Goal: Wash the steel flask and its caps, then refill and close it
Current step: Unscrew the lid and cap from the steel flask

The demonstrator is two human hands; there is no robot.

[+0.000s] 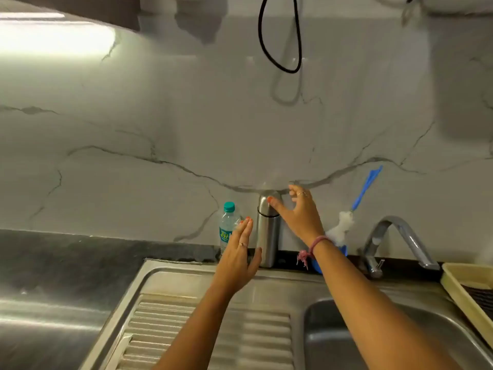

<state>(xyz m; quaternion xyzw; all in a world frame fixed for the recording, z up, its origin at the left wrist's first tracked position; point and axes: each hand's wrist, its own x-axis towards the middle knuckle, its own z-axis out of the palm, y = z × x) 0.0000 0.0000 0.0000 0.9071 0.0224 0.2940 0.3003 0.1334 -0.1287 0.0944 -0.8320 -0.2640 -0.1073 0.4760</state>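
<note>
The steel flask (268, 233) stands upright with its cap on, on the dark ledge behind the sink against the marble wall. My right hand (298, 212) is at the flask's top from the right, fingers spread, thumb tip touching the cap. My left hand (240, 257) is just left of the flask's body, fingers straight, thumb toward the flask's lower part, holding nothing. A small plastic water bottle (228, 225) with a teal cap stands just left of the flask, partly behind my left hand.
A blue-handled bottle brush (344, 225) stands in a blue holder right of the flask. The tap (400, 236) arches over the sink basin (346, 329). The ribbed drainboard (208, 329) lies in front. A cream tray (464, 287) sits at the right edge. A black cable (280, 62) hangs above.
</note>
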